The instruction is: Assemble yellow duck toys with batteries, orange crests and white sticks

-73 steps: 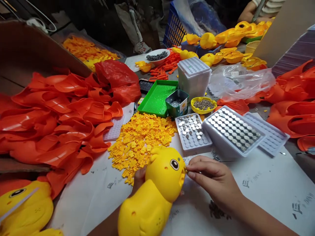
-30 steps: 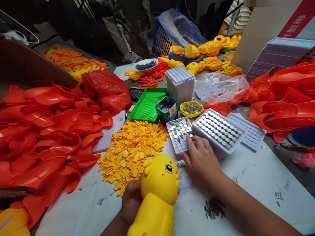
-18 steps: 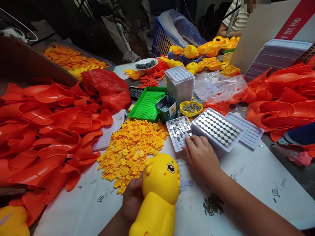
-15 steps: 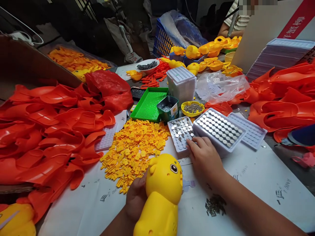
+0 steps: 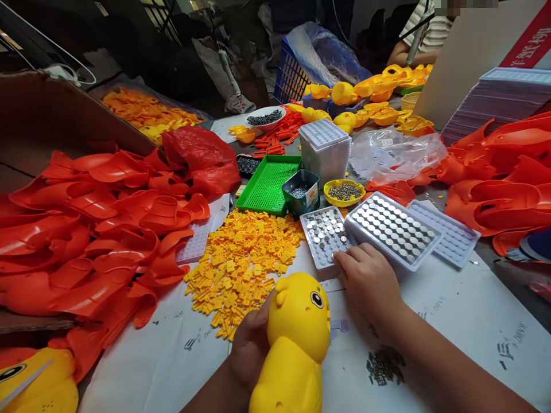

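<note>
A yellow toy duck body [image 5: 297, 355] with a printed eye leans upright in my left hand [image 5: 252, 347], whose fingers are wrapped round its side and back. My right hand [image 5: 372, 281] is at the near right corner of a white plastic tray [image 5: 325, 259], its fingers curled together and fingertips on the edge. Loose silver button cells [image 5: 322, 225] lie in that tray. Whether the fingertips hold a cell is hidden. Just right of the tray stands a white box-like stack of trays [image 5: 404, 258], topped with rows of button cells.
Small yellow plastic clips [image 5: 241, 264] are heaped left of centre. Orange-red curved parts [image 5: 99, 229] pile up on both sides. Dark metal pieces [image 5: 384, 365] lie by my right forearm. Behind stand a green tray [image 5: 269, 183], a dark tub [image 5: 301, 201] and a yellow dish [image 5: 344, 201] of screws.
The whole view has shifted, so everything sits slightly further right. My left hand still holds the toy duck body. My right hand stays at the tray corner, its fingertips slightly nearer the edge.
</note>
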The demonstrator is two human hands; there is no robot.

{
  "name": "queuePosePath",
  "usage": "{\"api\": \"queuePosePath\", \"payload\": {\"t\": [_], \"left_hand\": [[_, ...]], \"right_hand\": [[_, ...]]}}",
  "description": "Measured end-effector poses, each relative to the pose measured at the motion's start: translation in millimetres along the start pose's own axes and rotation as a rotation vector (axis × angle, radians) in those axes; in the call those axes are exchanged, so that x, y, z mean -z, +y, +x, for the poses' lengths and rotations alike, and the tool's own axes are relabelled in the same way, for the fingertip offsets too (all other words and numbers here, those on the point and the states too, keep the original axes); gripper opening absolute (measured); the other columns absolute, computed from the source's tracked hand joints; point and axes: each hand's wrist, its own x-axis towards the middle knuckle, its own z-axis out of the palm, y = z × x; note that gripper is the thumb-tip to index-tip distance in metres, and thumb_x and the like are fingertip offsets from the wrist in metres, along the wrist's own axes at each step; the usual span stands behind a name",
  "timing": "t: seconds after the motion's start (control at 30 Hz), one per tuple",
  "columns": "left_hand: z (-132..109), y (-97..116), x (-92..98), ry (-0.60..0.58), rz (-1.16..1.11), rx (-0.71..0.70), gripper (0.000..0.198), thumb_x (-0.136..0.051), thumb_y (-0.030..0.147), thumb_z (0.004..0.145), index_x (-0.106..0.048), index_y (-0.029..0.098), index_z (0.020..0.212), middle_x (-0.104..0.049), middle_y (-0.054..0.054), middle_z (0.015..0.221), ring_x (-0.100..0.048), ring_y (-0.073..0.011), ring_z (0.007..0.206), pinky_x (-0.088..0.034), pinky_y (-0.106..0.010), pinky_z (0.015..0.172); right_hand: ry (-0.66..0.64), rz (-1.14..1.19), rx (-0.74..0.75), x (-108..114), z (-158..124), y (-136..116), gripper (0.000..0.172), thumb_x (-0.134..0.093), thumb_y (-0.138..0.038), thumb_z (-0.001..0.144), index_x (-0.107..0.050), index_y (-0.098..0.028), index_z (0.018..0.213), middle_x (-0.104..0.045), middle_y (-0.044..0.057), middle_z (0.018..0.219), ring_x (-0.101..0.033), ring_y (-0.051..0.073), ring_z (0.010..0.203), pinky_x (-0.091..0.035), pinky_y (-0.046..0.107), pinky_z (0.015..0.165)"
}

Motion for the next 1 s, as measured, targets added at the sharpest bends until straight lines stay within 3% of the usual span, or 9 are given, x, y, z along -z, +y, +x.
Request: {"api": "queuePosePath", "payload": {"t": [0.2,0.33,0.53,0.7,0.8,0.9,1.0], "left_hand": [[3,1,-7.4,-0.050,0.039,0.010,0.037,-0.056,0.045,0.079,-0.063,0.019,0.105,-0.064,-0.008,0.121,-0.059,-0.0313,0.113,-0.036,-0.046,0.106],[1,3,-7.9,-0.036,0.050,0.026,0.043,-0.056,0.045,0.080,-0.062,0.020,0.114,-0.063,-0.012,0.125,-0.058,-0.0309,0.118,-0.037,-0.048,0.106],[-1,6,-7.7,-0.059,0.070,0.044,0.056,-0.050,0.048,0.083,-0.058,0.016,0.129,-0.061,-0.014,0.130,-0.058,-0.0277,0.120,-0.039,-0.045,0.106],[2,6,-21.1,-0.155,0.055,0.018,0.051,-0.044,0.043,0.087,-0.058,0.021,0.131,-0.060,-0.009,0.132,-0.057,-0.0257,0.121,-0.040,-0.042,0.106],[2,6,-16.9,-0.132,0.053,0.020,0.052,-0.045,0.044,0.086,-0.059,0.019,0.129,-0.061,-0.010,0.131,-0.057,-0.0265,0.121,-0.040,-0.043,0.105],[-2,6,-0.4,-0.038,0.049,-0.008,0.047,-0.048,0.043,0.085,-0.060,0.022,0.125,-0.064,-0.009,0.126,-0.057,-0.0320,0.120,-0.040,-0.052,0.104],[-4,5,14.5,0.018,0.064,-0.051,0.044,-0.048,0.041,0.086,-0.061,0.023,0.124,-0.065,-0.009,0.123,-0.057,-0.0353,0.120,-0.040,-0.058,0.102]], "right_hand": [[-0.067,-0.028,0.009,5,5,-2,0.019,-0.056,-0.003,0.086,-0.071,-0.015,0.081,-0.063,0.007,0.073,-0.049,0.024,0.072,-0.035,0.035,0.062],[-0.087,-0.011,0.036,4,5,-1,0.024,-0.052,0.004,0.081,-0.067,-0.015,0.079,-0.062,0.009,0.078,-0.049,0.024,0.075,-0.037,0.034,0.065],[-0.069,0.045,0.042,1,3,2,0.024,-0.049,0.003,0.084,-0.065,-0.015,0.079,-0.059,0.009,0.078,-0.049,0.024,0.075,-0.038,0.033,0.066],[-0.020,0.127,0.021,-5,0,5,0.024,-0.045,-0.002,0.090,-0.064,-0.014,0.080,-0.059,0.010,0.080,-0.050,0.025,0.076,-0.041,0.035,0.068],[0.026,0.184,0.013,-3,-3,3,0.026,-0.042,-0.004,0.091,-0.063,-0.015,0.080,-0.060,0.010,0.080,-0.052,0.023,0.075,-0.044,0.034,0.069],[0.033,0.453,-0.064,12,-5,-5,0.022,-0.045,-0.012,0.093,-0.063,-0.017,0.082,-0.063,0.007,0.079,-0.057,0.021,0.074,-0.048,0.032,0.069],[-0.131,0.942,-0.228,35,-5,-14,0.016,-0.053,-0.023,0.091,-0.063,-0.020,0.078,-0.065,0.004,0.076,-0.060,0.018,0.071,-0.049,0.028,0.063]]}}
